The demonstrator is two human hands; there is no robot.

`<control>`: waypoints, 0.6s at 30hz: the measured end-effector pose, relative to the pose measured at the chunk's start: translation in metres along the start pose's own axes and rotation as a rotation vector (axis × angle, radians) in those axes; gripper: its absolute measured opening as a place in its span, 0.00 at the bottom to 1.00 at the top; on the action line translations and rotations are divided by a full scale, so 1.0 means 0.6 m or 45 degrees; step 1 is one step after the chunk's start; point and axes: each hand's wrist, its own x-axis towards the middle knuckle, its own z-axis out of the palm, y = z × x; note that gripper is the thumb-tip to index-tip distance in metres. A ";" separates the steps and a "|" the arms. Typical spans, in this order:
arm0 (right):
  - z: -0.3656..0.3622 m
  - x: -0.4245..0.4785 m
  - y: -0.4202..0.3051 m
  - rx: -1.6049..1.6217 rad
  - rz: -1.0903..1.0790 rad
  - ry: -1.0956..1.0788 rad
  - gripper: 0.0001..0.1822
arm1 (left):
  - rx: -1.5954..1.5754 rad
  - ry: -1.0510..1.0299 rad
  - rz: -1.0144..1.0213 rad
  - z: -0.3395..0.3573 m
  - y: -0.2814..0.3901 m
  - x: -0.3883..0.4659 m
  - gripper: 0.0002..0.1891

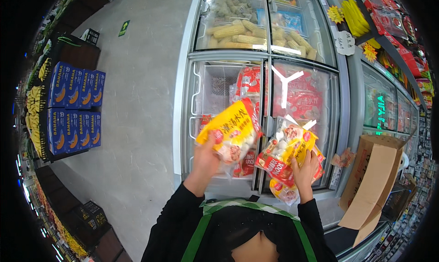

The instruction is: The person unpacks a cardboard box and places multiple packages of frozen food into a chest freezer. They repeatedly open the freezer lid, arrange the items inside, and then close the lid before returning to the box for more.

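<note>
My left hand grips a yellow and red plastic bag of frozen dumplings by its lower left edge, above the uncovered left side of a chest freezer. Fingers of my right hand rest on a similar yellow and red bag, which lies with other bags on the freezer's right glass lid; whether they grip it I cannot tell. Another yellow bag lies partly under that pile. Below my left hand's bag, red bags stand in the freezer beside a white wire basket.
Corn cobs lie under glass in the freezer section beyond. An opened cardboard box stands at the right, near a shelf of hanging packets. Blue banana boxes are stacked at the left, across the grey floor.
</note>
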 end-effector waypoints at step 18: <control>0.026 0.052 -0.024 0.102 0.157 -0.015 0.42 | 2.328 -0.257 0.993 -0.153 -0.156 0.466 0.26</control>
